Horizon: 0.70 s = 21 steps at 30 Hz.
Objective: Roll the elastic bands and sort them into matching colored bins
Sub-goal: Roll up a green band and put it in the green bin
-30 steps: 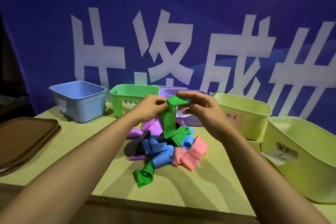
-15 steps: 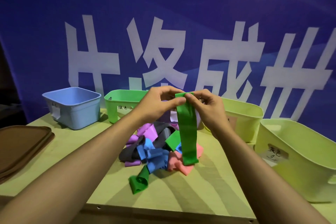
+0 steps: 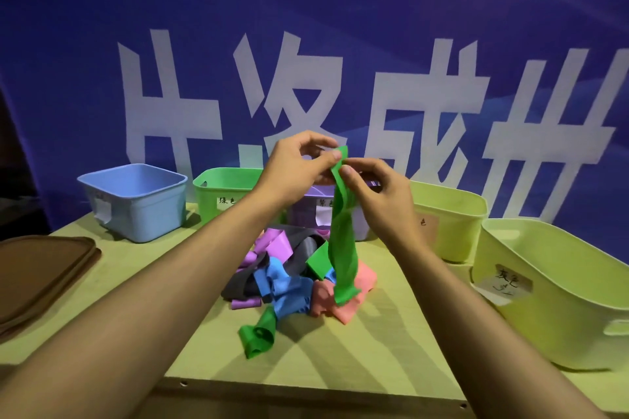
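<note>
Since half a second ago both hands have lifted: left hand (image 3: 299,167) and right hand (image 3: 374,194) pinch the top of the green band (image 3: 343,248), now twisted, dangling above the pile (image 3: 289,275) on the desk (image 3: 357,350). Flatten the thin, limp rubbery strip, then roll tight for the green bin (image 3: 221,194).

We see a green band (image 3: 342,241) above a purple, grey, blue and pink heap (image 3: 282,274); bins run blue (image 3: 136,201), green (image 3: 221,194), purple (image 3: 311,214), then pale yellow-green (image 3: 452,218) (two of these), against a blue banner (image 3: 306,27) lettered white.
</note>
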{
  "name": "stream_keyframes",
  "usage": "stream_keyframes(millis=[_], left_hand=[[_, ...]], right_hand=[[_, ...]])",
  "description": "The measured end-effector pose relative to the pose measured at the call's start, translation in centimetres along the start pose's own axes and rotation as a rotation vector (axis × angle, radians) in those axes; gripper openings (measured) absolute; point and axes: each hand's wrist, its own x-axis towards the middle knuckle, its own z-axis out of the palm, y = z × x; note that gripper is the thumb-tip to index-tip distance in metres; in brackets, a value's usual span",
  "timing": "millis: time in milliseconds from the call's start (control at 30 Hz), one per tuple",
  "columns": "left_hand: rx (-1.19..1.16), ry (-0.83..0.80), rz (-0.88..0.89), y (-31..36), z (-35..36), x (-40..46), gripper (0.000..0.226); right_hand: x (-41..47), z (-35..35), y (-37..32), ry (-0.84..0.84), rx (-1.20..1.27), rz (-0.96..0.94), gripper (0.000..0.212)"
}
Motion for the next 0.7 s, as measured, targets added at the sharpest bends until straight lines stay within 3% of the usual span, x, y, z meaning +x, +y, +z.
stream_keyframes(millis=[267, 500, 700], left_hand=[[-0.08, -0.145, -0.025, 1.6, -0.6, -0.1, 0.025], [0.211, -0.032, 0.104, 0.5, -1.5, 0.1, 0.018], [0.128, -0.089, 0.021, 0.5, -1.4, 0.1, 0.018]], right_hand=[[0.5, 0.4, -1.1, -0.039, 0.171, 0.05, 0.015], [0.5, 0.4, -1.8, -0.066, 0.278, 0.097, 0.013], [0.4, 0.3, -1.7, -0.074, 0.359, 0.157, 0.013]])
